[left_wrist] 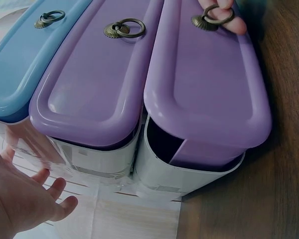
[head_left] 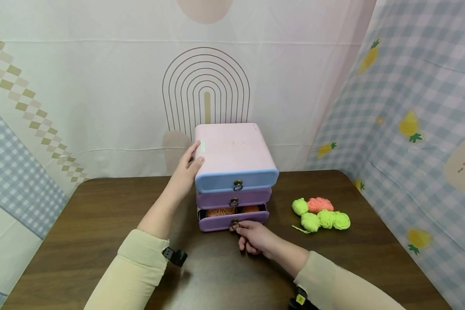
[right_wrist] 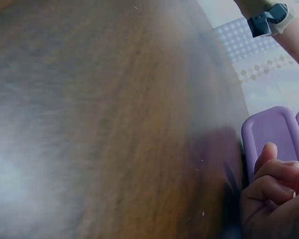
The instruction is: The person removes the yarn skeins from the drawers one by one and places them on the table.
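Note:
A small stack of drawers [head_left: 232, 146] has a pink top, a blue top drawer [head_left: 217, 183] and two purple drawers below. Partly pulled out, the bottom drawer [head_left: 213, 224] shows orange yarn [head_left: 221, 212] on its left and another orange item [head_left: 250, 209] on its right, behind a divider. My right hand [head_left: 257, 237] pinches the bronze ring pull [left_wrist: 218, 21] of that drawer, its other fingers curled beneath. Against the left side of the stack rests my left hand [head_left: 184, 174], fingers extended and thumb near the top edge. The middle drawer [left_wrist: 89, 94] is closed.
To the right on the brown wooden table [head_left: 112, 215] lie bright green yarn balls [head_left: 325, 219] and a coral yarn bundle [head_left: 320, 204]. A patterned cloth [head_left: 294, 86] hangs behind the table, and a checked cloth [head_left: 430, 94] hangs along the right side.

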`<control>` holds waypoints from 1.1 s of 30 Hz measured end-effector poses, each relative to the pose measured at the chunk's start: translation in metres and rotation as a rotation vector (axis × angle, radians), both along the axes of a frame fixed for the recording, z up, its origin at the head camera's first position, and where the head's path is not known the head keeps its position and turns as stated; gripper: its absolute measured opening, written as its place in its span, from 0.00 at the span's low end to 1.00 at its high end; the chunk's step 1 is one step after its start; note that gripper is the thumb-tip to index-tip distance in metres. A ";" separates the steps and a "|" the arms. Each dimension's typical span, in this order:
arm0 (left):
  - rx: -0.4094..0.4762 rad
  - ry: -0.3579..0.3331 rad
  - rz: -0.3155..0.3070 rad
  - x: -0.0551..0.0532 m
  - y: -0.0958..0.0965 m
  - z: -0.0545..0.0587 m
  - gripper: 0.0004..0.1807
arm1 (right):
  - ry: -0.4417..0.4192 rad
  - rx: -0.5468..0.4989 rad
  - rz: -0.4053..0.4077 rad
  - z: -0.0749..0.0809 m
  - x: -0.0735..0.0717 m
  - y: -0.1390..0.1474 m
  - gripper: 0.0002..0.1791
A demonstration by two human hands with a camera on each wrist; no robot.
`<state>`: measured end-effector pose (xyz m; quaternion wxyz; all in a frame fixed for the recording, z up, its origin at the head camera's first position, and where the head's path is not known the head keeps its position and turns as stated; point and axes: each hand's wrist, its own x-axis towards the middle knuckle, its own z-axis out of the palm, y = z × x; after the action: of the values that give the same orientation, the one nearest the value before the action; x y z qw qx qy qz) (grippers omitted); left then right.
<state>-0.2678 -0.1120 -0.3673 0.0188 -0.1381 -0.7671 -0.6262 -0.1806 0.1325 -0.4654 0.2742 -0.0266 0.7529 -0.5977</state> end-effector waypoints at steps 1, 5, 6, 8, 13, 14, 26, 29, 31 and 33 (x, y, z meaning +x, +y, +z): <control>0.000 -0.001 -0.002 0.000 0.000 0.000 0.34 | 0.002 0.003 0.004 0.000 0.002 0.001 0.17; -0.001 -0.001 -0.002 0.001 0.000 0.001 0.34 | 0.004 0.014 0.027 0.000 0.009 0.004 0.17; -0.001 -0.002 0.001 0.001 0.000 0.001 0.34 | 0.004 0.016 0.036 0.000 0.011 0.005 0.17; 0.001 -0.003 0.006 0.001 0.000 0.001 0.34 | 0.005 0.020 0.050 0.001 0.015 0.007 0.17; -0.002 -0.001 0.011 0.001 0.000 0.000 0.33 | -0.002 0.033 0.086 0.002 0.024 0.013 0.16; -0.002 -0.001 0.010 0.001 0.000 0.000 0.33 | -0.004 0.036 0.095 0.002 0.026 0.014 0.16; -0.002 -0.009 0.014 0.001 0.000 0.000 0.33 | -0.029 0.056 0.153 0.006 0.045 0.022 0.17; 0.004 -0.009 0.011 0.001 0.001 0.001 0.33 | -0.035 0.057 0.159 0.007 0.050 0.024 0.16; 0.008 -0.008 0.008 0.001 0.001 0.002 0.33 | -0.038 0.055 0.163 0.007 0.052 0.025 0.16; 0.013 -0.007 0.004 0.001 0.002 0.002 0.33 | -0.044 0.057 0.165 0.008 0.055 0.026 0.16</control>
<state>-0.2665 -0.1104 -0.3657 0.0182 -0.1341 -0.7632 -0.6318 -0.1257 0.1580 -0.4575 0.3397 -0.0676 0.7587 -0.5518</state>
